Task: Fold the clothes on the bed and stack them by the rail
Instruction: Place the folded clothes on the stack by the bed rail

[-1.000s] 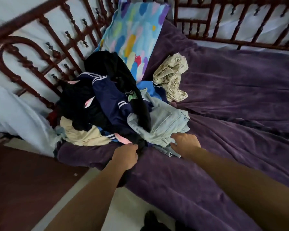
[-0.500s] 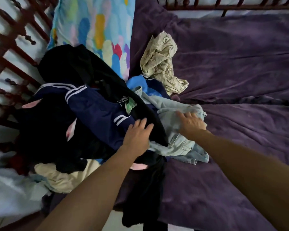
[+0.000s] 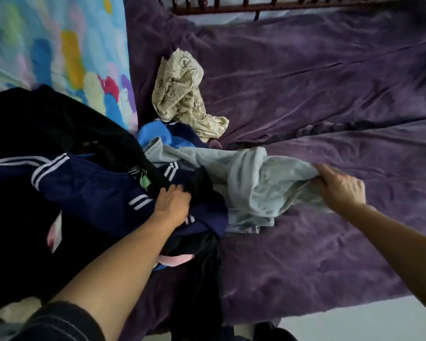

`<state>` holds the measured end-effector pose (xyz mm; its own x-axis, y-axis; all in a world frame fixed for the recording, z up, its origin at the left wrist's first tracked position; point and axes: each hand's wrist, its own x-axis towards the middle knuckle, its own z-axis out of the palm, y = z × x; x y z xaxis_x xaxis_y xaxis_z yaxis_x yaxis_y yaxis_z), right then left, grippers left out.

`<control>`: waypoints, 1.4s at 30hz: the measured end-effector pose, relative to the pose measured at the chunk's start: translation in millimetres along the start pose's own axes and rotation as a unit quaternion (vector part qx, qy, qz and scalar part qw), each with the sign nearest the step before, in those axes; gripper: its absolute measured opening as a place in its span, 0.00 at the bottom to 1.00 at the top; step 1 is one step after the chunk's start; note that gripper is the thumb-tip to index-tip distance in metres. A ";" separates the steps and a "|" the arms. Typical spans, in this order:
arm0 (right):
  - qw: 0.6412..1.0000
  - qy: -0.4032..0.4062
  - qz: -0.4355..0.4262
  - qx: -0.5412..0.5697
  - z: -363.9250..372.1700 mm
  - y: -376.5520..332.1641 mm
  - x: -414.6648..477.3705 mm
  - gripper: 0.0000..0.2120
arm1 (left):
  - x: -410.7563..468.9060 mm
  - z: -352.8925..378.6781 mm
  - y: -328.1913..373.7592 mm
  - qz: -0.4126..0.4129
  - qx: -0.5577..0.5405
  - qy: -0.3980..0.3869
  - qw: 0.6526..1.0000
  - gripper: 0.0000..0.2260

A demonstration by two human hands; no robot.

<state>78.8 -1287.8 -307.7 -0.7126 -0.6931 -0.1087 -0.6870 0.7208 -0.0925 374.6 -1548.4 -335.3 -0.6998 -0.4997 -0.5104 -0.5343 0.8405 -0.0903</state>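
A heap of clothes fills the left of the bed: a navy garment with white stripes (image 3: 89,193), black clothes (image 3: 47,124) and a blue piece (image 3: 153,132). My right hand (image 3: 340,188) grips light blue jeans (image 3: 251,183), stretched out to the right of the heap. My left hand (image 3: 172,203) presses down on the dark clothes beside the jeans, its fingers buried in black fabric. A crumpled beige patterned cloth (image 3: 182,94) lies apart, behind the heap.
The purple bedspread (image 3: 317,94) stretches over the bed to the right. A colourful pillow (image 3: 59,52) leans at the back left. The dark wooden rail (image 3: 256,6) runs along the far edge. Pale floor (image 3: 354,323) shows at the lower right.
My right hand closed on the jeans and pulled them rightwards out of the heap. My left hand slid forward and down onto the dark clothes. The camera moved closer.
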 end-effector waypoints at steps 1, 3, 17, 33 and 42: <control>1.000 0.013 0.022 -0.004 -8.8 21.1 -3.3 0.19 | -1.9 0.0 3.5 0.001 0.010 -0.036 0.999 0.15; 0.998 0.021 0.059 -0.020 -19.9 58.8 -13.7 0.19 | -3.6 -4.8 18.7 0.008 0.009 -0.064 0.998 0.18; 0.873 -0.156 0.406 0.221 86.9 198.7 -80.6 0.19 | 24.5 -31.2 236.6 0.090 -0.076 -0.008 0.993 0.13; 0.930 -0.122 0.260 0.229 107.5 295.5 -11.6 0.12 | 81.1 -4.0 362.2 0.031 -0.057 0.064 0.996 0.22; 0.888 -0.164 0.400 0.156 88.2 412.1 3.9 0.21 | 120.6 -7.9 453.0 0.160 -0.035 -0.020 0.986 0.45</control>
<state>-194.5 -992.7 -433.5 -0.8398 0.0448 -0.5410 0.1297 0.9843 -0.1199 44.4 -1229.5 -431.0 -0.8194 -0.2012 -0.5368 -0.3213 0.9367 0.1394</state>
